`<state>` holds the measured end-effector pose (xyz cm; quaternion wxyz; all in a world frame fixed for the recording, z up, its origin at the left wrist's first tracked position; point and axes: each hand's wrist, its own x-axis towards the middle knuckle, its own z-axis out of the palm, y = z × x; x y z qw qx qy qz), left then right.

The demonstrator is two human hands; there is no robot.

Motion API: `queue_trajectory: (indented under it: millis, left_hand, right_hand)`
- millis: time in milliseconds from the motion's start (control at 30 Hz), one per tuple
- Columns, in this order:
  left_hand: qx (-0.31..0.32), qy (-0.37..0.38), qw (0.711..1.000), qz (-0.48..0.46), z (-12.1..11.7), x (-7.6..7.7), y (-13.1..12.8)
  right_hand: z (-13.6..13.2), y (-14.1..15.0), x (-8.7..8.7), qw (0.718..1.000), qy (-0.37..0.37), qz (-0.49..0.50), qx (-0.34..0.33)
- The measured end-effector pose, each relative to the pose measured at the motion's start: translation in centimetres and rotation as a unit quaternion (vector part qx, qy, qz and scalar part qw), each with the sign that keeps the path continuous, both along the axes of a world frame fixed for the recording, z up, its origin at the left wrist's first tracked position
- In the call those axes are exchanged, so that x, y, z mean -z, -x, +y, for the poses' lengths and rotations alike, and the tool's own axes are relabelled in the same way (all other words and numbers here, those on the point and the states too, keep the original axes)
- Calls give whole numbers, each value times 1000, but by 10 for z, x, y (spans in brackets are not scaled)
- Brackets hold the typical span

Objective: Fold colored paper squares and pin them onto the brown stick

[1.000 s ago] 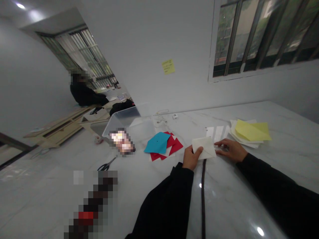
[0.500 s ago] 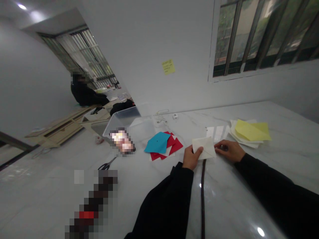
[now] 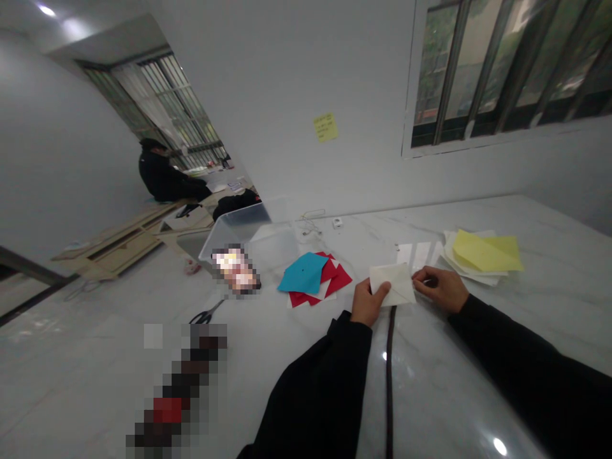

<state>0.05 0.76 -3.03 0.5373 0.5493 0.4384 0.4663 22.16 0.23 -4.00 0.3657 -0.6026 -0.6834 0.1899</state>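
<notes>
**Pinched from both sides!**

There's the left hand (image 3: 368,303), thumb pressed down, pinching one edge of a folded off-white paper sheet (image 3: 393,284), and the right hand (image 3: 440,289) closes its fingertips on the opposite corner! The sheet sits between them over a white marble table (image 3: 540,268). Just beyond the right hand lies a stack of pale yellow paper sheets (image 3: 485,252); left of the sheet, a turquoise paper square (image 3: 303,273) rests on red paper pieces (image 3: 337,280).
</notes>
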Motion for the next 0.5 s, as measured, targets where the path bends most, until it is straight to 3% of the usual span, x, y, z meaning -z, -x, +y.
queue_trajectory:
  millis: [333, 500]
  left_hand:
    - [-4, 7, 1000, 5, -3, -6, 0]
    - [-6, 12, 1000, -1, -4, -7, -1]
  right_hand:
    - [0, -2, -2, 1000, -21, -4, -16]
    - [2, -5, 2, 997, -5, 79, -17]
